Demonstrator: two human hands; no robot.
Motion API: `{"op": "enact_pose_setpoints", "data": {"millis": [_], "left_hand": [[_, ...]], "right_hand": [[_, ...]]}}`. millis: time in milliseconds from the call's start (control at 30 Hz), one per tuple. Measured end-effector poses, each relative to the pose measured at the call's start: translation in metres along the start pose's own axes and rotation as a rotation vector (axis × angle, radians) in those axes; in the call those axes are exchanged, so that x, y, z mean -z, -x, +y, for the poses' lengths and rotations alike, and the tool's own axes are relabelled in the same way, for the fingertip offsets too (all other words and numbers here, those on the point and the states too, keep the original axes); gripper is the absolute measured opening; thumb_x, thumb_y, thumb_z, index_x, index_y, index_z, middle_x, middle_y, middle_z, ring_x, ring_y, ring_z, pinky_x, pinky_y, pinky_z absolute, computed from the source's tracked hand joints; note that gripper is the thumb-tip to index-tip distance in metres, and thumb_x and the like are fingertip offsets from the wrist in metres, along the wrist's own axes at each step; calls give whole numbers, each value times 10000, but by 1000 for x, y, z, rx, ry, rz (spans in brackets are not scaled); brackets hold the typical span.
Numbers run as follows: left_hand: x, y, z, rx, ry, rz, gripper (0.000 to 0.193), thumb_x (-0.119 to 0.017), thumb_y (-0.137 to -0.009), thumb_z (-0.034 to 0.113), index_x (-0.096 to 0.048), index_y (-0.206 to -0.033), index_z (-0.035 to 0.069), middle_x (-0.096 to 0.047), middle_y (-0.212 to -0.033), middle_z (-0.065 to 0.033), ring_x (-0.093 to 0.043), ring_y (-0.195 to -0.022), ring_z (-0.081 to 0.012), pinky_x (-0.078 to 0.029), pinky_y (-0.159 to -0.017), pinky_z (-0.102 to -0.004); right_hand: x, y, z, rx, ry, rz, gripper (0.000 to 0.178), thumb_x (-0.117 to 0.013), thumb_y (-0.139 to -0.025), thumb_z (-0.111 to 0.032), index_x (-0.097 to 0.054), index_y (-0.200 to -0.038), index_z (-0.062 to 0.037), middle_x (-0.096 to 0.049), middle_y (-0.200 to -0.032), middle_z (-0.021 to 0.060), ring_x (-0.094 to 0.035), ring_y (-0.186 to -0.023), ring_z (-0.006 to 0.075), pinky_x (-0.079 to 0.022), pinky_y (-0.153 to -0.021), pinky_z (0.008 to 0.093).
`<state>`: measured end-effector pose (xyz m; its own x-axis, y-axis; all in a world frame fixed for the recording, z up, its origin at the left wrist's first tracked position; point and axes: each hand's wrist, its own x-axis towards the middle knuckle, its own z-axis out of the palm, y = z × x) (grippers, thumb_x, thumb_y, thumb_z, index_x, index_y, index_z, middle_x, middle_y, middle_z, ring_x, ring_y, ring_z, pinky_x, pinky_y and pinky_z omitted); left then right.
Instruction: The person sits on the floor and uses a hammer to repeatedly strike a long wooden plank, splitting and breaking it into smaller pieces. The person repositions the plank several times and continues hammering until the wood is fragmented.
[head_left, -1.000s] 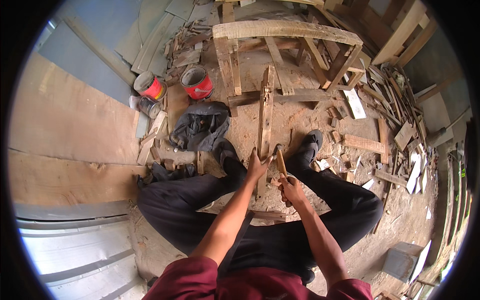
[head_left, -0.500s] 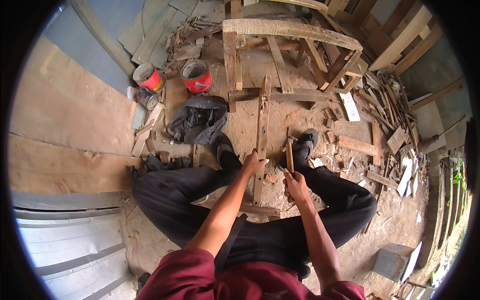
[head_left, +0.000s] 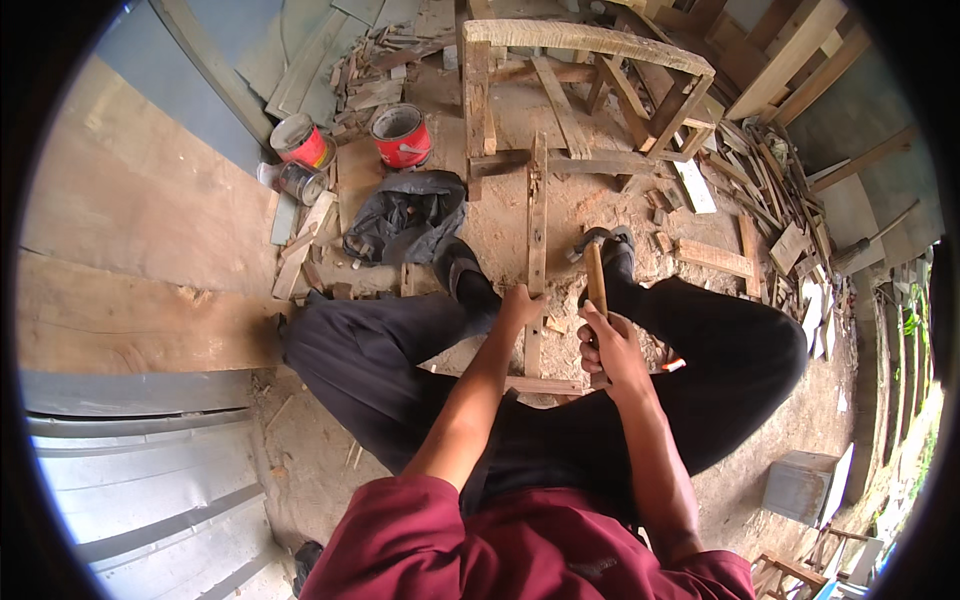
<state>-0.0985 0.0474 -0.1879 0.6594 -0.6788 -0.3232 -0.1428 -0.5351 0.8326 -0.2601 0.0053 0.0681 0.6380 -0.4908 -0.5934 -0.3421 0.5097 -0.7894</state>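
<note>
WOOD STRIP & HAMMER: HOLD AND HANDLING NOTES

1. Pos. From my remote feed, the long, narrow, brown wooden strip (head_left: 537,220) is mid-floor, btwn the feet, long axis pointing to the far edge of the bare brown dirt floor (head_left: 320,480). Its near end overlaps a short crosswise brown board (head_left: 545,384); its far end overlaps the lower rail of a rough brown wooden frame (head_left: 590,38). Contact at either end: can't tell.

2. L hand. I see the L hand (head_left: 521,304) closed on the strip's lower part; fingers underneath are hidden.

3. R hand. The R hand (head_left: 612,350) is wrapped tight round the low end of a hammer w/ light wooden handle and dark metal head (head_left: 596,275), thumb along the handle. Handle is upright in view; head is seen against the R foot, apart from the strip.

4. Handling (my est.). Strip: stiff, fairly light, dry, not slippery; splinter risk, esp. at the ragged far end. Take hold by both long edges, away from the dark marks (poss. holes). Hammer: head-heavy, rigid; hold low on the handle for swing, higher for control.

5. Surroundings. Crumpled black plastic bag (head_left: 405,225) toward the floor's L edge; brown scrap-wood pile (head_left: 780,175) along its R edge.
</note>
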Motion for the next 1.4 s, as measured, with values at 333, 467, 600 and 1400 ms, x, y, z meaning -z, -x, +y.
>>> {"op": "enact_pose_setpoints", "data": {"millis": [333,467,600,1400], "left_hand": [[54,-3,-29,90,71,192,601,-574,-880,571,-652,-873,-25,-662,-855,-258,-657,-809,-390,-498,-716,-445],[57,-17,-38,88,139,236,514,-599,-885,495,-648,-925,-15,-676,-895,-230,-652,-876,-407,-501,-748,-432],[43,-17,-25,9,18,448,423,-704,-804,391,-654,-1003,21,-697,-943,-197,-669,-912,-377,-523,-784,-433],[45,-114,-43,-34,524,355,707,-570,-886,592,-548,-1182,-50,-664,-937,-154,-656,-856,-281,-515,-707,-398]], "right_hand": [[-35,21,-16,59,39,-97,318,-537,-999,-266,-512,-1113,29,-500,-808,38,-378,-506,61,-291,-414,226],[-40,-6,-27,-35,126,-41,234,-528,-993,-229,-516,-1010,4,-517,-804,50,-394,-518,69,-306,-414,229],[-42,-41,-37,-29,117,-74,248,-525,-987,-242,-515,-909,-7,-518,-801,56,-434,-540,88,-351,-415,251],[-52,-65,-42,-198,175,-88,215,-518,-991,-212,-509,-1016,1,-535,-763,42,-388,-516,71,-307,-409,232]]}}
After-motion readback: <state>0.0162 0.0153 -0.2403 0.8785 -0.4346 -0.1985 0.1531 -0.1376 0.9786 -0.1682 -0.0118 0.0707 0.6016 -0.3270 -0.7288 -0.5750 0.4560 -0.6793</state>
